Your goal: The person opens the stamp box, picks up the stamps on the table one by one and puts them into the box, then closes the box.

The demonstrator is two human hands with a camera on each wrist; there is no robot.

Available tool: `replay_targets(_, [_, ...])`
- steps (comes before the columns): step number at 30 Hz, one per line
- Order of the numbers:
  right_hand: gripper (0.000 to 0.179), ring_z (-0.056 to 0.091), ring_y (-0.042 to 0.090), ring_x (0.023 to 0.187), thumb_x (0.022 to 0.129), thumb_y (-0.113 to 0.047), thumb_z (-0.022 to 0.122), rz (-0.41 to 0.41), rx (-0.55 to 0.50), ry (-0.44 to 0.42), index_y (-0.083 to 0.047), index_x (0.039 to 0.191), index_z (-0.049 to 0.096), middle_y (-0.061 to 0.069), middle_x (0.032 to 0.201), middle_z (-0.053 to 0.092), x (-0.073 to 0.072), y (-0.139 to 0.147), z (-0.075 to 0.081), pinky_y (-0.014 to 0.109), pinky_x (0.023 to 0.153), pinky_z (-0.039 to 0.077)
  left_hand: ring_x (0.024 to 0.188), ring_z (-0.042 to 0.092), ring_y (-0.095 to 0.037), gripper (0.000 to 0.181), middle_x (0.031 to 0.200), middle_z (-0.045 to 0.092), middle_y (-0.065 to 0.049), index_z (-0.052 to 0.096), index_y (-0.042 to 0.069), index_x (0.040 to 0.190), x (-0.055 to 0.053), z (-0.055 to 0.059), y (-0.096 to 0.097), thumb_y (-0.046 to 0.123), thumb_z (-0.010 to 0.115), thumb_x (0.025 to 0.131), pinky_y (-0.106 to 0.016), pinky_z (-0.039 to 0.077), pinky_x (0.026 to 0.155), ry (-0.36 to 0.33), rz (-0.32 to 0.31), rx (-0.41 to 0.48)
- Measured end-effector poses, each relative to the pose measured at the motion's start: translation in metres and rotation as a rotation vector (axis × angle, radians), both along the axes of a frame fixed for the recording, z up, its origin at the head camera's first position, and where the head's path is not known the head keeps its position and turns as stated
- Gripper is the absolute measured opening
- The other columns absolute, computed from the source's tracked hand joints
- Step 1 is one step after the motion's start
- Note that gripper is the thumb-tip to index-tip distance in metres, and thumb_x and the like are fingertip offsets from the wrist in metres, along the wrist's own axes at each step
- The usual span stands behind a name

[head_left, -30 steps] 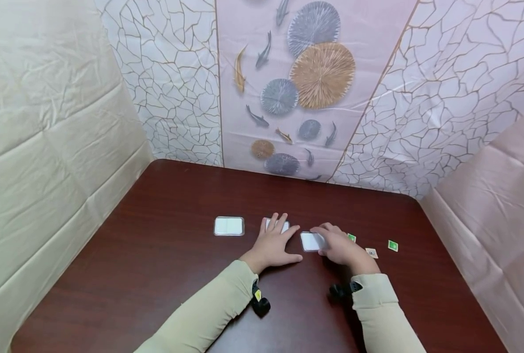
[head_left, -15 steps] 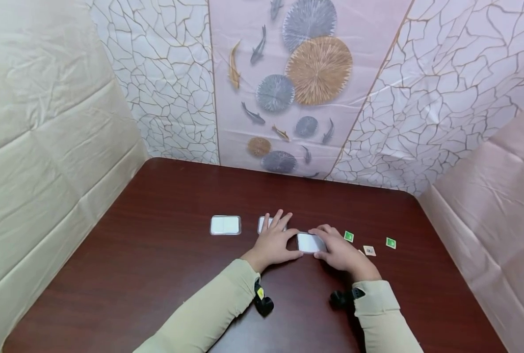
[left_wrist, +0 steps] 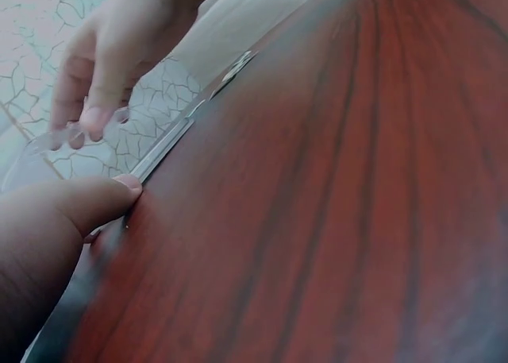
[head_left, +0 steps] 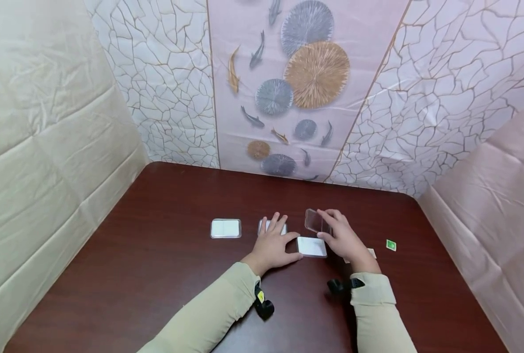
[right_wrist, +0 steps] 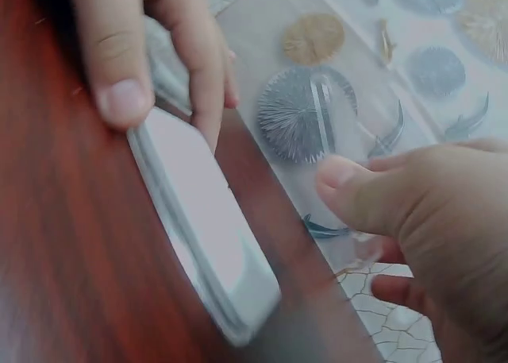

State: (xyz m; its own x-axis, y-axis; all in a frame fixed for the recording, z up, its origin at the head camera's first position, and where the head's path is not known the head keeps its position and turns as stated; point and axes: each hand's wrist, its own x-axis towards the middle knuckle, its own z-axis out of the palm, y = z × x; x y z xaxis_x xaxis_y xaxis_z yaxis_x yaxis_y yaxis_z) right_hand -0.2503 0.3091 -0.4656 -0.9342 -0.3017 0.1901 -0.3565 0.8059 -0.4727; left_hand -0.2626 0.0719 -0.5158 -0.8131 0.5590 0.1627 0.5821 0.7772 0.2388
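Note:
A shallow white-filled plastic case (head_left: 311, 247) lies flat on the table. My left hand (head_left: 271, 247) holds its left end between thumb and index finger, and its other fingers spread over a second case (head_left: 269, 224) behind. Above the first case, my right hand (head_left: 343, 240) pinches a clear plastic lid (head_left: 313, 221), tilted up and apart from the case. In the right wrist view the white case (right_wrist: 202, 212) shows its bare top. The left wrist view has the lid (left_wrist: 40, 152) hanging from the right fingertips.
Another white case (head_left: 225, 228) lies to the left on the dark red table (head_left: 156, 274). Right of my right hand are a small green card (head_left: 391, 245) and a beige card (head_left: 371, 252), partly covered by the wrist. Patterned cloth walls (head_left: 169, 83) surround the table.
My right hand has lifted the clear lid up and away from the case, rising towards the back. My left hand has come onto the case's left end and stays there.

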Motion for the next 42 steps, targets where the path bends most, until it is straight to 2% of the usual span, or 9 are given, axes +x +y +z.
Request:
replay_targets(6, [0.063, 0.031, 0.043, 0.137, 0.100, -0.013, 0.064, -0.139, -0.082, -0.040, -0.005, 0.156, 0.036, 0.025, 0.150, 0.035, -0.021, -0.011, -0.007, 0.061, 0.106, 0.037, 0.156, 0.005, -0.033, 0.064, 0.167, 0.021, -0.011, 0.056, 0.037, 0.145, 0.002, -0.001, 0.000, 0.072, 0.050, 0.091, -0.060, 0.003, 0.121, -0.013, 0.012, -0.017])
replay_targets(11, [0.062, 0.029, 0.045, 0.139, 0.100, -0.013, 0.063, -0.197, -0.034, -0.089, -0.004, 0.156, 0.037, 0.025, 0.152, 0.033, -0.036, -0.018, -0.018, 0.061, 0.109, 0.034, 0.155, 0.004, -0.035, 0.062, 0.167, 0.020, -0.014, 0.054, 0.038, 0.146, 0.004, 0.000, 0.001, 0.071, 0.048, 0.094, -0.060, 0.004, 0.121, -0.011, 0.013, -0.009])
replay_targets(17, [0.062, 0.026, 0.044, 0.142, 0.100, -0.013, 0.062, -0.250, -0.008, -0.158, -0.008, 0.157, 0.037, 0.023, 0.154, 0.031, -0.046, -0.018, -0.028, 0.062, 0.112, 0.028, 0.155, 0.004, -0.036, 0.061, 0.167, 0.019, -0.015, 0.051, 0.040, 0.148, 0.007, 0.000, 0.002, 0.070, 0.045, 0.095, -0.060, 0.005, 0.121, -0.006, 0.023, -0.026])
replay_targets(24, [0.052, 0.022, 0.045, 0.144, 0.100, -0.012, 0.058, -0.269, -0.034, -0.160, -0.008, 0.150, 0.048, 0.021, 0.154, 0.034, -0.050, -0.019, -0.036, 0.063, 0.116, 0.015, 0.155, 0.002, -0.035, 0.060, 0.167, 0.018, -0.015, 0.047, 0.042, 0.150, 0.010, 0.000, 0.005, 0.069, 0.044, 0.096, -0.060, 0.002, 0.121, -0.028, 0.035, -0.047])
replay_targets(28, [0.051, 0.021, 0.045, 0.145, 0.099, -0.012, 0.056, -0.259, -0.033, -0.162, -0.009, 0.150, 0.048, 0.021, 0.155, 0.032, -0.050, -0.019, -0.039, 0.063, 0.116, 0.015, 0.155, 0.001, -0.035, 0.061, 0.167, 0.016, -0.015, 0.045, 0.043, 0.151, 0.012, -0.001, 0.005, 0.069, 0.043, 0.096, -0.060, 0.001, 0.121, -0.035, 0.044, -0.056])
replay_targets(31, [0.052, 0.018, 0.047, 0.145, 0.099, -0.011, 0.055, -0.241, -0.037, -0.163, -0.009, 0.150, 0.047, 0.023, 0.157, 0.028, -0.050, -0.019, -0.039, 0.064, 0.116, 0.016, 0.155, 0.003, -0.036, 0.065, 0.167, 0.014, -0.017, 0.042, 0.041, 0.153, 0.011, -0.001, 0.002, 0.070, 0.044, 0.095, -0.060, 0.002, 0.121, -0.002, 0.032, -0.048])
replay_targets(37, [0.055, 0.011, 0.048, 0.147, 0.097, -0.013, 0.061, -0.226, -0.130, -0.146, -0.014, 0.150, 0.045, 0.021, 0.161, 0.019, -0.049, -0.019, -0.036, 0.067, 0.114, 0.016, 0.153, 0.010, -0.040, 0.074, 0.164, 0.021, -0.020, 0.034, 0.040, 0.157, -0.001, 0.000, -0.016, 0.069, 0.054, 0.091, -0.059, 0.004, 0.121, 0.087, 0.022, 0.033])
replay_targets(40, [0.056, 0.015, 0.048, 0.147, 0.096, -0.014, 0.063, -0.194, -0.172, -0.095, -0.013, 0.150, 0.046, 0.021, 0.159, 0.027, -0.049, -0.023, -0.031, 0.067, 0.114, 0.017, 0.153, 0.009, -0.039, 0.082, 0.163, 0.023, -0.018, 0.028, 0.037, 0.160, -0.010, 0.000, -0.031, 0.066, 0.058, 0.090, -0.057, 0.001, 0.122, 0.076, 0.066, 0.053])
replay_targets(42, [0.055, 0.022, 0.047, 0.145, 0.097, -0.015, 0.063, -0.144, -0.172, -0.077, -0.011, 0.149, 0.047, 0.022, 0.155, 0.036, -0.048, -0.028, -0.026, 0.066, 0.114, 0.021, 0.154, 0.009, -0.038, 0.087, 0.162, 0.026, -0.016, 0.027, 0.030, 0.161, -0.015, -0.001, -0.041, 0.064, 0.060, 0.088, -0.057, 0.000, 0.122, 0.067, 0.102, 0.044])
